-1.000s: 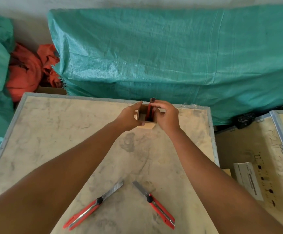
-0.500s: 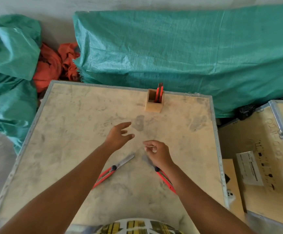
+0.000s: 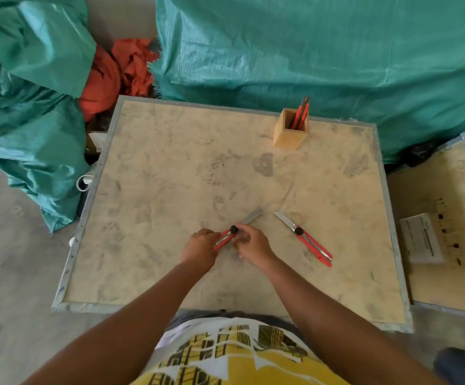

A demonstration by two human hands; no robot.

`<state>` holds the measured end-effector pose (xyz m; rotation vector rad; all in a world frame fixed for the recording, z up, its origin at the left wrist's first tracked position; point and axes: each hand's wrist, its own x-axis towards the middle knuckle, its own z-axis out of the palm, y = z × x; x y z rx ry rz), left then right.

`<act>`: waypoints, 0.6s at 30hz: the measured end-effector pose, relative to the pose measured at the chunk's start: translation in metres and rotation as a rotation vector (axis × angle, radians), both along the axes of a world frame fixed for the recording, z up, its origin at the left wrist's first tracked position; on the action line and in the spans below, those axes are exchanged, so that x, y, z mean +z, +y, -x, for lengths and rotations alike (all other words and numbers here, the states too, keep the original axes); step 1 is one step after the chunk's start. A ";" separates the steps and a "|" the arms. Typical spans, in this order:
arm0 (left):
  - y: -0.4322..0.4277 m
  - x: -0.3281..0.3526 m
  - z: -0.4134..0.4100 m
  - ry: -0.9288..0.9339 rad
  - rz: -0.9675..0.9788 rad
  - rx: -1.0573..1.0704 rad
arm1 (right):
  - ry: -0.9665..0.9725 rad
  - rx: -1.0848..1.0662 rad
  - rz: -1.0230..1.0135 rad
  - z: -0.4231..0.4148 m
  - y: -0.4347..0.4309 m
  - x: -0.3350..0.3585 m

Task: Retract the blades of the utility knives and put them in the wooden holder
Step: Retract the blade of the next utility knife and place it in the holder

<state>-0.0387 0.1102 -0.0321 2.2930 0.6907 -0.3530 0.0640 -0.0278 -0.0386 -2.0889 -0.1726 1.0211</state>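
- Left hand (image 3: 200,247) and right hand (image 3: 250,243) both closed around red knife (image 3: 225,238); blade extended.
- Second knife (image 3: 303,238) lies free on table (image 3: 170,176).
- Wooden holder (image 3: 291,132) contains knives.

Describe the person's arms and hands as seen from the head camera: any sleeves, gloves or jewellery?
Both forearms are bare to the frame's lower edge, with no sleeves showing. The left hand and right hand wear no gloves; no rings, watch or bands are visible. Below them shows a yellow, white and black patterned shirt.
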 end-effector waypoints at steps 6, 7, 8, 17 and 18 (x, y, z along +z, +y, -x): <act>0.007 -0.002 0.009 -0.062 0.089 -0.096 | 0.069 -0.279 -0.057 0.016 0.017 -0.001; 0.008 -0.002 0.010 -0.056 0.111 -0.106 | 0.097 -0.326 -0.081 0.018 0.018 0.002; 0.010 -0.001 0.012 -0.051 0.130 -0.104 | 0.120 -0.365 -0.102 0.020 0.018 0.004; 0.005 0.027 0.022 -0.295 0.208 -0.014 | 0.007 -0.410 -0.236 0.017 0.014 0.040; 0.003 0.034 0.023 -0.337 0.231 0.001 | -0.003 -0.400 -0.258 0.015 0.012 0.048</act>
